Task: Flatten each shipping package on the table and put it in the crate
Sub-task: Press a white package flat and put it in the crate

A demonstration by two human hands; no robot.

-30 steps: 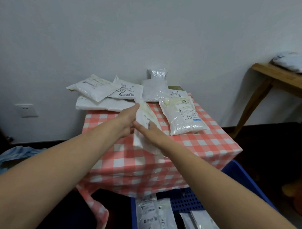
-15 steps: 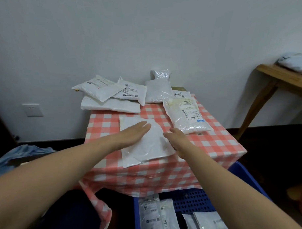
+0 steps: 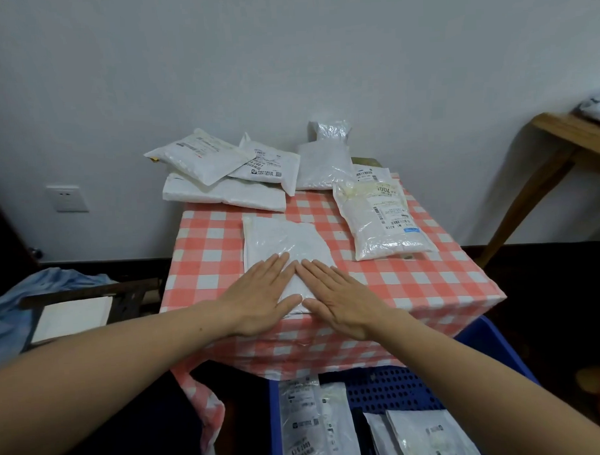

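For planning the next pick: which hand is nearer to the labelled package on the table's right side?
Right. The right hand lies in front of the labelled package, a little to its left, apart from it; the left hand lies farther left.

To my left I see a white wall socket (image 3: 67, 198), and below it a crumpled blue cloth (image 3: 10, 305) lying beside a white sheet (image 3: 74, 315) on a dark frame (image 3: 90, 292). A wooden table (image 3: 572, 135) stands at the far right.
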